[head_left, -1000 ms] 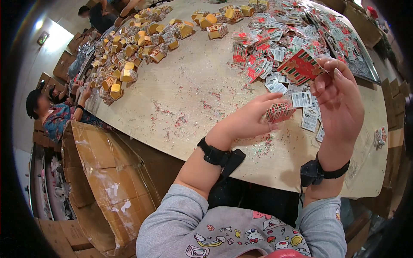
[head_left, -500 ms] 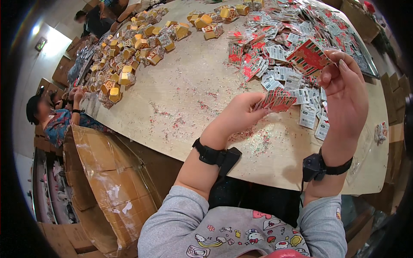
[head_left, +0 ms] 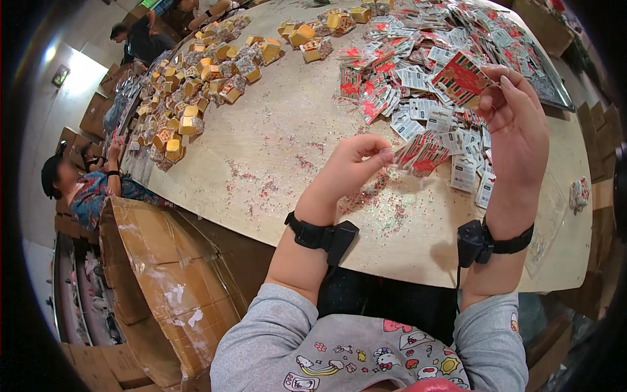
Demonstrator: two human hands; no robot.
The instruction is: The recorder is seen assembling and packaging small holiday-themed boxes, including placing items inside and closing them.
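Observation:
My left hand (head_left: 356,166) is closed in a pinch at the left end of a small fanned bunch of red, green and white striped cards (head_left: 424,154). Clear, shiny film shows along the lower edge of that bunch; whether it wraps the cards I cannot tell. Higher up on the right, my right hand (head_left: 519,124) pinches a single red card (head_left: 462,80) with a striped border by its right edge, tilted above the heap. Its lower fingers are curled. Beneath both hands spreads a big pile of similar cards (head_left: 413,78), some showing grey-white backs.
Yellow, house-like blocks with speckled sides (head_left: 189,121) crowd the table's far left. Glitter bits (head_left: 385,212) litter the tabletop (head_left: 281,117). One small wrapped piece (head_left: 578,195) lies at the right edge. A large cardboard box (head_left: 163,281) stands at lower left; a person (head_left: 85,189) sits beyond.
Both hands have shifted slightly left. My left fingers now sit nearer the tip of the card bunch, and the card in my right hand has turned a little more upright.

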